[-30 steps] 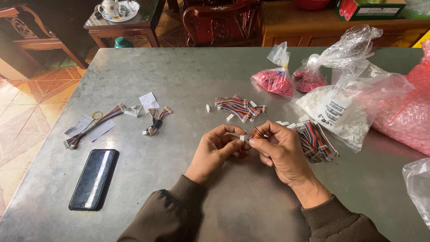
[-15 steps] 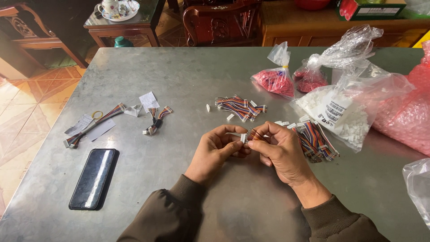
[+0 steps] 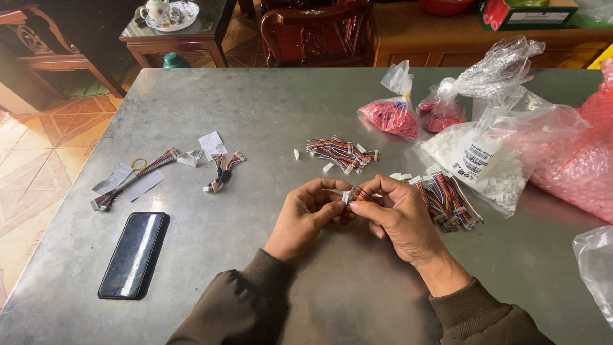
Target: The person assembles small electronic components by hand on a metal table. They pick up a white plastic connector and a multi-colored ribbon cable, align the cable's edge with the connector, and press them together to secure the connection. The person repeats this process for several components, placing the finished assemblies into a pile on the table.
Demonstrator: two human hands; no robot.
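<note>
My left hand [image 3: 310, 214] and my right hand [image 3: 396, 217] meet over the middle of a grey metal table [image 3: 255, 108]. Between their fingertips they pinch a short multicoloured ribbon cable [image 3: 359, 193] with a small white connector on its end. The left fingers grip the connector end and the right fingers hold the wires. Just right of my right hand lies a heap of similar cables [image 3: 447, 198]. Another small pile of cables [image 3: 338, 152] rests beyond the hands, with loose white connectors around it.
A black phone [image 3: 132, 253] lies at the near left. Further left are two cable bundles [image 3: 220, 172], paper slips and a yellow rubber band [image 3: 138, 164]. Plastic bags of red parts [image 3: 391, 117] and white connectors [image 3: 485, 160] crowd the right side. Wooden furniture stands behind.
The hands have stayed in the same spot; only the fingers have shifted slightly on the cable and connector.
</note>
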